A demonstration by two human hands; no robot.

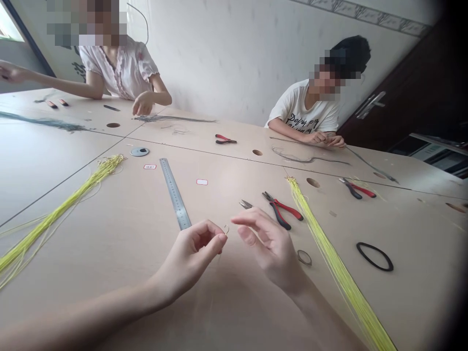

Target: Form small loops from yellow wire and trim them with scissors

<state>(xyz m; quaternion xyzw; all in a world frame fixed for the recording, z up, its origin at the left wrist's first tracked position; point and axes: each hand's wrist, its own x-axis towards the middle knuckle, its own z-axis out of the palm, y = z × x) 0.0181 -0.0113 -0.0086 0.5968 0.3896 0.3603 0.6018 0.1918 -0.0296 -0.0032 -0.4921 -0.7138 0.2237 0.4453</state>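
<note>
A small thread loop [226, 228] sticks up from the pinched thumb and forefinger of the left hand [199, 246], above the near middle of the table [120, 302]. The right hand [268, 243] is just to its right, thumb and fingers apart, with nothing visible between them; the two hands do not touch. Just beyond the left hand lies a steel ruler [173, 192], pointing away. Past the right hand, a metal tool tip [245, 204] shows, the rest hidden, and to its right lie red and black pliers [281, 209]. A thin ring [304, 257] lies just right of the right wrist. Farther right, a yellow thread bundle [332, 258] runs from the near edge away toward the middle, with a black band [375, 257] beyond it. Another yellow bundle [69, 207] slants across the left side. Two paper labels [202, 182] lie either side of the ruler's far end. On the far side, two people sit, one left [117, 73], one right [307, 107], their hands near dark threads [310, 158]
</note>
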